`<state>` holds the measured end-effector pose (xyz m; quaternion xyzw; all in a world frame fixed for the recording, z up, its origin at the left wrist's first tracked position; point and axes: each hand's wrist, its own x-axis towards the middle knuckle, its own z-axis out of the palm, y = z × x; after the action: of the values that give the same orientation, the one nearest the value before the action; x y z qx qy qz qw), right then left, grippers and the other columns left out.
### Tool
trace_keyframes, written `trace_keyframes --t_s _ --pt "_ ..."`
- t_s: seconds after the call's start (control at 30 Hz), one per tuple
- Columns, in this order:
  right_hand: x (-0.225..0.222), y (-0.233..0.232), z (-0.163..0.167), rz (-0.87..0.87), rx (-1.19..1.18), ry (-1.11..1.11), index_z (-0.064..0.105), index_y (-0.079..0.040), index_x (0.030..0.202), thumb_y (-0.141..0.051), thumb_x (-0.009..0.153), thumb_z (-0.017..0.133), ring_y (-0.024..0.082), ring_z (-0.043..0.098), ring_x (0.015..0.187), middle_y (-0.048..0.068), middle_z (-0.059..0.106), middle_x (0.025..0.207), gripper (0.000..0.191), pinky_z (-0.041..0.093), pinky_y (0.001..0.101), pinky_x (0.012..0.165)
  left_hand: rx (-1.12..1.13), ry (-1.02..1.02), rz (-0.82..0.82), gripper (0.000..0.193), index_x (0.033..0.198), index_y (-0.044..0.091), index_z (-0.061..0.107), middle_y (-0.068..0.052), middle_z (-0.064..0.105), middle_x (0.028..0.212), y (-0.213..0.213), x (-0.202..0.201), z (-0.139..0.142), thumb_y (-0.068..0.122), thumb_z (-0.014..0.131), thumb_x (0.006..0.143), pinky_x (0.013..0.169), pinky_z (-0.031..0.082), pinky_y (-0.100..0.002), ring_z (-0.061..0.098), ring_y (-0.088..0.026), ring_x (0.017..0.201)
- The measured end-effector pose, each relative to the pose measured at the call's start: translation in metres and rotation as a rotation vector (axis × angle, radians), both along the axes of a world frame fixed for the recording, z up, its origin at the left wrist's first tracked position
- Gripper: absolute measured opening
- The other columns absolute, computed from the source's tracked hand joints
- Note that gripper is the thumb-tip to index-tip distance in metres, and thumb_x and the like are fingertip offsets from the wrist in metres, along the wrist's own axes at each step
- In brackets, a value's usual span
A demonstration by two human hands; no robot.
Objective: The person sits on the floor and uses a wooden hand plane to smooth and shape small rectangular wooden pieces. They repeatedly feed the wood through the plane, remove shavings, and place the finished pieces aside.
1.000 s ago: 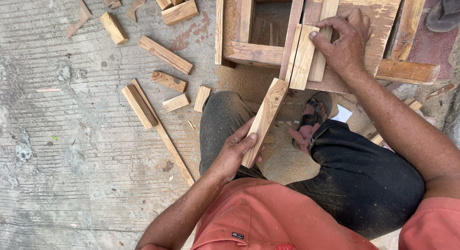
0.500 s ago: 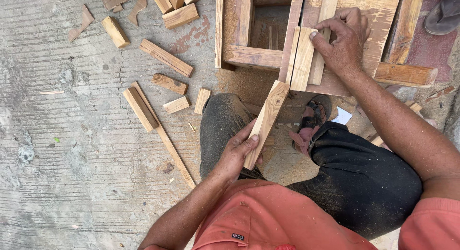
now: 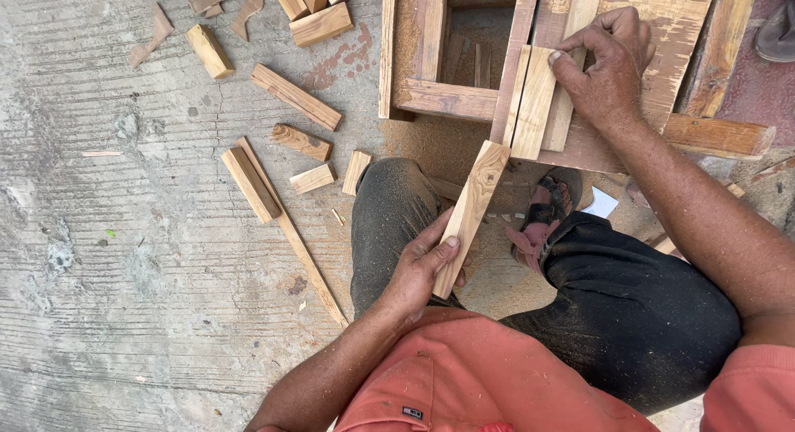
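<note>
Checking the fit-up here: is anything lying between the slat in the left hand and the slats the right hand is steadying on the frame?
Nothing visible does. The slat in the left hand points up with its top end right at the light slats under the right hand on the wooden frame.

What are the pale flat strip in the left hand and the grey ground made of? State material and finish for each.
Pale flat strip, gripped by the left hand: bare, unvarnished wood by the look, with visible grain and a matt sawn face. Grey ground: probably rough concrete, judging by its brushed parallel ridges, cracks and dull patchy surface.
</note>
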<state>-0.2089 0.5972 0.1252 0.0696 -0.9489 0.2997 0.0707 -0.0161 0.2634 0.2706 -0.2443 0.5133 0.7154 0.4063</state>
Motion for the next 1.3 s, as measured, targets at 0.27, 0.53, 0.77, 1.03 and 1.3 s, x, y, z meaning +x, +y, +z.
trace_keyframes --t_s 0.27,0.53,0.77,1.03,1.3 --pt "-0.004 0.000 0.000 0.005 -0.031 0.004 0.075 -0.017 0.097 -0.028 0.105 0.083 0.025 0.039 0.123 0.005 0.044 0.119 0.016 0.034 0.0508 0.114 0.012 0.019 0.027 0.064 0.163 0.013 0.033 -0.009 0.064 0.114 0.003 -0.002 0.003 0.024 0.052 0.103 0.072 0.059 -0.030 0.064 -0.015 0.095" --pt "-0.005 -0.003 0.000 -0.005 -0.029 0.009 0.074 -0.016 0.095 -0.027 0.105 0.083 0.025 0.039 0.123 0.005 0.043 0.119 0.017 0.035 0.0509 0.114 -0.001 0.014 0.023 0.064 0.163 0.013 0.033 -0.009 0.065 0.112 0.004 -0.005 0.002 0.025 0.052 0.103 0.071 0.060 -0.030 0.065 -0.015 0.094" --pt "-0.010 -0.003 -0.003 0.002 -0.016 0.024 0.075 -0.015 0.096 -0.027 0.105 0.082 0.025 0.039 0.123 0.005 0.043 0.119 0.017 0.033 0.0524 0.116 -0.058 0.019 -0.015 0.064 0.163 0.015 0.032 -0.010 0.065 0.105 0.006 -0.008 0.003 0.028 0.051 0.103 0.067 0.060 -0.030 0.063 -0.016 0.084" --pt "-0.014 -0.002 -0.006 0.006 -0.012 0.035 0.076 -0.015 0.098 -0.028 0.105 0.082 0.026 0.039 0.125 0.005 0.043 0.119 0.016 0.032 0.0520 0.116 -0.009 0.049 0.029 0.063 0.163 0.014 0.033 -0.007 0.064 0.104 0.009 -0.009 0.004 0.026 0.051 0.104 0.069 0.059 -0.029 0.064 -0.011 0.085" --pt "-0.020 -0.002 -0.005 0.018 0.010 0.049 0.075 -0.016 0.096 -0.025 0.102 0.079 0.024 0.039 0.121 0.004 0.043 0.119 0.011 0.032 0.0507 0.116 -0.042 0.063 0.023 0.062 0.163 0.014 0.035 -0.008 0.063 0.104 0.012 -0.015 0.009 0.024 0.051 0.104 0.067 0.058 -0.029 0.061 -0.014 0.080"
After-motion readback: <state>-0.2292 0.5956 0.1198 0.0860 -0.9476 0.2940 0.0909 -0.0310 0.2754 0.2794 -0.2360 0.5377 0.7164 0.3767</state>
